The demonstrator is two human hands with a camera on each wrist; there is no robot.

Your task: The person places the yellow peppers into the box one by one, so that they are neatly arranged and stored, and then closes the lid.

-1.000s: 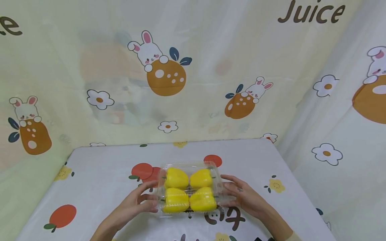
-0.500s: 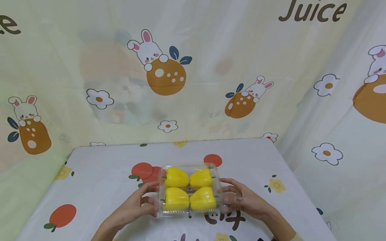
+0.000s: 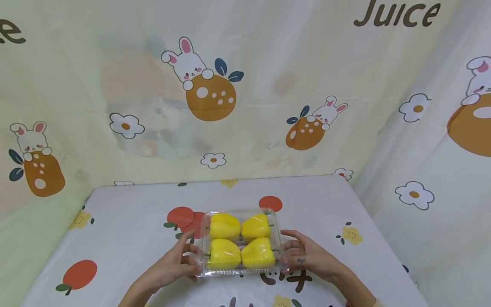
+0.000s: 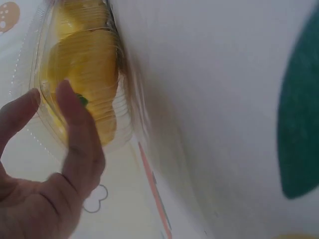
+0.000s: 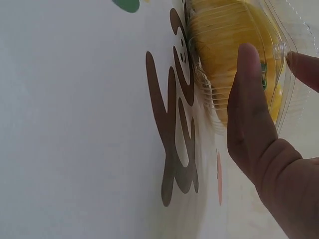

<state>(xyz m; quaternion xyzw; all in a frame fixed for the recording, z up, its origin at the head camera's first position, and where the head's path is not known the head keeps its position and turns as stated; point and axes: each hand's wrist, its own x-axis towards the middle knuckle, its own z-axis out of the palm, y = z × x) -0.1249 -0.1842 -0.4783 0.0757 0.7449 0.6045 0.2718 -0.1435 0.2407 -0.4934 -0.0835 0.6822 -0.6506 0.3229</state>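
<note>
A clear plastic clamshell box point(image 3: 241, 273) sits on the table with several yellow bell peppers point(image 3: 225, 227) inside, in two rows. Green stems on the peppers point toward the box's short sides. My left hand point(image 3: 170, 265) is at the left side, fingers loosely bent and spread; its index finger stands a little off the wall, and the thumb is at the front left corner. On the opposite side, my right hand point(image 3: 312, 258) has its fingers spread along the wall. In the right wrist view, the thumb point(image 5: 305, 69) is right at the rim.
The table point(image 3: 134, 238) wears a white cloth printed with fruit, flowers and lettering. Cream curtains point(image 3: 253, 85) with rabbit prints hang at its back and sides.
Both hands have loosened along the box's sides; the left index finger has drawn away from the wall. The lid looks slightly lower, while the box stays in nearly the same spot.
</note>
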